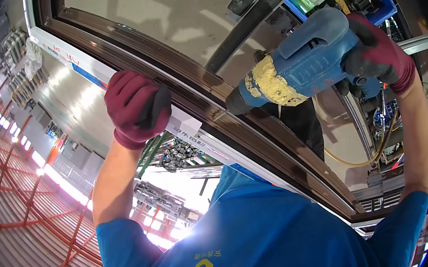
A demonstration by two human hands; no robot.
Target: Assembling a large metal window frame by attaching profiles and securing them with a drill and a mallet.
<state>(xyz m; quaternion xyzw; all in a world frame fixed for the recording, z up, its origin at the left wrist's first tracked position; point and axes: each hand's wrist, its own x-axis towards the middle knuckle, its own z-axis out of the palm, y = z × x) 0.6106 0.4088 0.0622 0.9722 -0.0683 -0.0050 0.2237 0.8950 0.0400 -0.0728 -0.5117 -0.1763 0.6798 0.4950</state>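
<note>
A brown metal profile frame (273, 145) runs diagonally across the middle, with white protective film (216, 151) along its outer edge. My left hand (139, 108), in a maroon and black work glove, is closed over that filmed edge; its palm side is hidden. At the right, my gloved right hand (382, 56) grips the rear handle of a blue power drill (315, 50). Worn yellow tape (274, 84) wraps the drill's front. Its black chuck (237, 102) points left, and the thin bit (219, 115) reaches the frame's inner channel. Whether the bit has entered the metal cannot be made out.
Beyond the drill, a blue bin (387, 11) holds assorted small parts. A dark padded bar (260, 28) crosses behind the frame. A yellowish hose (357, 163) loops at the lower right. Stacked metal profiles (176, 153) show below my left hand.
</note>
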